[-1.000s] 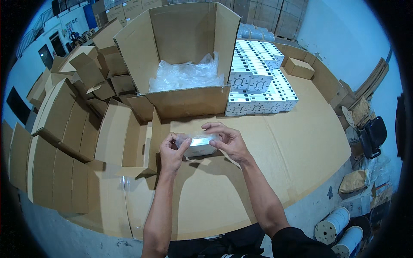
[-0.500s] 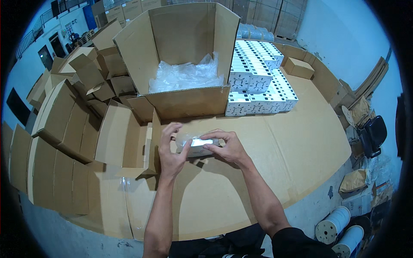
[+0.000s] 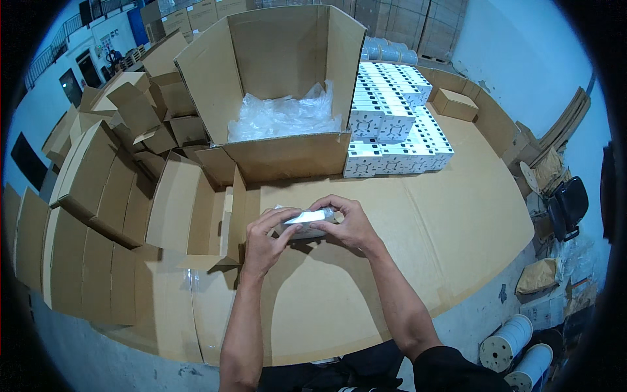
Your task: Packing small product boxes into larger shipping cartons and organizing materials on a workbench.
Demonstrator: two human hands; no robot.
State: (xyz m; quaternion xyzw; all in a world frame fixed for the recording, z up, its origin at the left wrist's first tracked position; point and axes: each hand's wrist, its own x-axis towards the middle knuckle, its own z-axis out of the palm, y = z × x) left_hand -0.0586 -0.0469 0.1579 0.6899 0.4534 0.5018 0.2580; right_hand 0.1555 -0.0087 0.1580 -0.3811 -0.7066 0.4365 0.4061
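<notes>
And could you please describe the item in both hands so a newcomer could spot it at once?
On the cardboard-covered table, find the tall open carton. Nearer the person, the left hand and right hand hold a small white box with clear plastic; unlike the stacked white boxes, it is handheld.

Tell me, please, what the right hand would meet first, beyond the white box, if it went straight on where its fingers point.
Probably the left hand, across the white box from the right hand, though depth is unclear.
</notes>
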